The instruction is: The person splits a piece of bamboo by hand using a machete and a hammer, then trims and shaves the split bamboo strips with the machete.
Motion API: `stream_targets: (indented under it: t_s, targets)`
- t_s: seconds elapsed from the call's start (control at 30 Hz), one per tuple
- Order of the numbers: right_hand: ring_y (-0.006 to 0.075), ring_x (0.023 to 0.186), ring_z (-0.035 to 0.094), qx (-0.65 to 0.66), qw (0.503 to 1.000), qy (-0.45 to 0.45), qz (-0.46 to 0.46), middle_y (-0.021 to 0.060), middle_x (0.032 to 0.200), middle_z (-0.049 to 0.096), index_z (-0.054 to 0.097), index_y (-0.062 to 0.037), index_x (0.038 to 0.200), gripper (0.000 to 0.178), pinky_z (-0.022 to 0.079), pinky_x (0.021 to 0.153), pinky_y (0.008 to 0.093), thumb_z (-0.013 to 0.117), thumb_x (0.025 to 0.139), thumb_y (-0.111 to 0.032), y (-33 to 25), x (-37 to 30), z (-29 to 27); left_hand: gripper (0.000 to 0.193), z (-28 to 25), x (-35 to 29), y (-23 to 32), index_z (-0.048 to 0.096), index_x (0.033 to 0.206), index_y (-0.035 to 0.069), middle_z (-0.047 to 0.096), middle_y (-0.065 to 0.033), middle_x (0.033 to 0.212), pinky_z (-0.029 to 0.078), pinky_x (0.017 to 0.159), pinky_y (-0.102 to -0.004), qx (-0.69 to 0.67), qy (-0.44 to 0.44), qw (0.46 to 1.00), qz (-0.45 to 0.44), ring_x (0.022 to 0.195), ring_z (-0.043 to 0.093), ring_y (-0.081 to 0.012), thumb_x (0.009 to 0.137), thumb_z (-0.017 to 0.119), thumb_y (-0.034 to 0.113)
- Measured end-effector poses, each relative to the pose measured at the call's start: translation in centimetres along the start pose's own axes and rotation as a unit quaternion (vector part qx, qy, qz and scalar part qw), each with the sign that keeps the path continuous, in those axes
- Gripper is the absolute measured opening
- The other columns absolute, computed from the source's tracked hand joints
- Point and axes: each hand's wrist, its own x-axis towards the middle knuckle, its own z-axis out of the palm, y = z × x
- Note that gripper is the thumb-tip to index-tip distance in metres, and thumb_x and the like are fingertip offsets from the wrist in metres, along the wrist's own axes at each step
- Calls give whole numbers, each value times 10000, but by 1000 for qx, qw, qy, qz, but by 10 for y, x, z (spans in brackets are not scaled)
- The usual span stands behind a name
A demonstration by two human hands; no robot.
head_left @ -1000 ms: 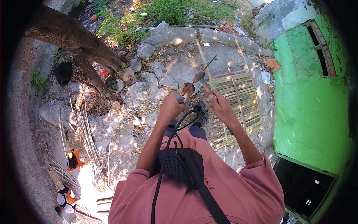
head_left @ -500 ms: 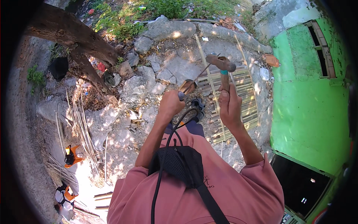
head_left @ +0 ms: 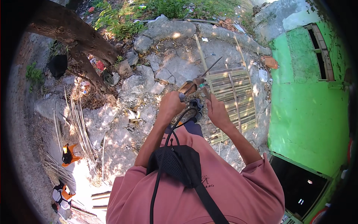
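My left hand point(head_left: 171, 106) is closed around the grey, round-ended grip point(head_left: 182, 96) of a tool with a long thin dark metal rod point(head_left: 214, 64), which points up and to the right. Beside that grip is a brown wooden piece point(head_left: 188, 87); I cannot tell whether it is part of the held tool. My right hand point(head_left: 217, 111) grips the wooden handle of a hammer point(head_left: 204, 89) with a teal band below its head. The hammer head is over the rod, close to the wooden piece; whether they touch is unclear.
A slatted bamboo panel point(head_left: 233, 97) lies on the rocky ground beyond my right hand. Bamboo strips point(head_left: 79, 123) lie at the left below a tree trunk point(head_left: 71, 31). A green wall point(head_left: 305, 112) stands at the right. A black cable point(head_left: 159, 168) hangs over my chest.
My right hand has swung the hammer down and to the left, bringing its head nearer my left hand. My left hand stays nearly in place.
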Motion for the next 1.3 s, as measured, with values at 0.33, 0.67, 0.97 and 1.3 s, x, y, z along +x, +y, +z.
stream_targets:
  t_s: [0.33, 0.67, 0.97, 1.3]
  targets:
    - [384, 568, 589, 37, 994, 97, -21, 202, 636, 567, 521, 48, 1067, 289, 411, 511, 456, 457, 1074, -233, 11, -2, 7, 257, -3, 3, 0, 698, 887, -27, 693, -276, 862, 532, 769, -513, -19, 8, 1000, 9, 869, 679, -457, 745, 726, 186]
    - [318, 535, 617, 124, 971, 203, -36, 175, 615, 553, 549, 24, 1083, 266, 433, 517, 437, 430, 1076, -213, -14, 1, -27, 276, 0, 4, -5, 697, 867, -45, 700, -279, 869, 545, 770, -507, -19, 14, 1000, 10, 862, 691, -448, 732, 742, 192]
    - [240, 510, 575, 134, 987, 82, 35, 130, 637, 573, 566, 1, 1082, 283, 423, 506, 411, 432, 1084, -249, -24, 16, -49, 275, 4, 0, -5, 714, 896, -46, 710, -280, 901, 550, 800, -503, -11, -4, 1000, 4, 868, 698, -443, 733, 712, 176]
    - [360, 536, 595, 106, 991, 55, 55, 182, 579, 513, 561, 7, 1005, 309, 418, 527, 467, 418, 1086, -255, -19, 12, -21, 267, 8, -4, -9, 709, 921, -19, 702, -282, 892, 543, 796, -501, -6, -13, 1000, -19, 900, 691, -449, 740, 701, 177]
